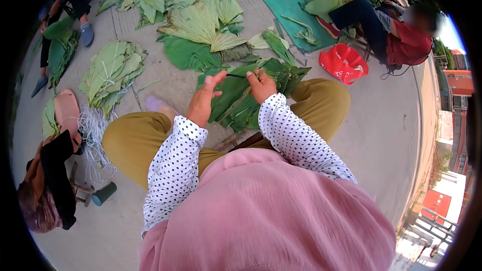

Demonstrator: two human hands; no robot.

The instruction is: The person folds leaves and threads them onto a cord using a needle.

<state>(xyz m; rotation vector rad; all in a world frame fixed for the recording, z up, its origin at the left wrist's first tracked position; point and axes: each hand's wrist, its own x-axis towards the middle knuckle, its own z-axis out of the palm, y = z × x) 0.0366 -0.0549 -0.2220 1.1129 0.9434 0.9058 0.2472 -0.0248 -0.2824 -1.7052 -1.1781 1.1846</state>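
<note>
Between my knees lies a stack of dark green leaves point(233, 98). My left hand point(203, 98) is raised at the stack's left side, its fingers apart and the palm turned inward. My right hand point(261, 85) is closed over the upper part of the stack, thumb and fingers pinched together at a thin dark stem point(235, 76). The stem runs from the right fingertips toward the left hand's fingers. Whether the left fingers touch its end is too small to tell.
Large pale leaves point(193, 22) spread ahead. A tied leaf bundle point(113, 73) and white strings point(95, 138) lie left. A red bag point(344, 63) stands right, near a seated person point(406, 45). A green cup point(104, 194) lies at lower left; other people are at left.
</note>
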